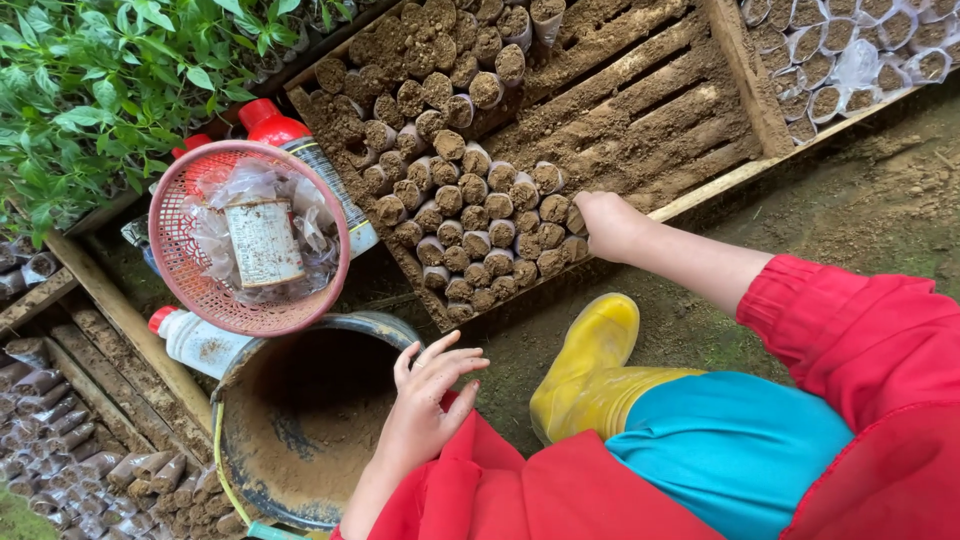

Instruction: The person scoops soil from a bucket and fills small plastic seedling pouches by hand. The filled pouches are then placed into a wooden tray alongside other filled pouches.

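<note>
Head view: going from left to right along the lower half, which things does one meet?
Soil bags → white bottle → bucket → left hand → yellow boot → blue trouser leg → red sleeve.

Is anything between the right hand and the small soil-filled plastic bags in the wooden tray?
Nothing visible: the right hand already rests against the soil-filled bags at the near edge of the wooden tray.

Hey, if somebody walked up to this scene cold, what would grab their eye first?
Probably the red sleeves and the yellow rubber boot at lower right. Next, the wooden tray up top, partly packed with soil-filled seedling bags, where the right hand presses against the end of a row. At left, a pink plastic basket sits on a soil-smeared bucket, beside the open left hand.
</note>
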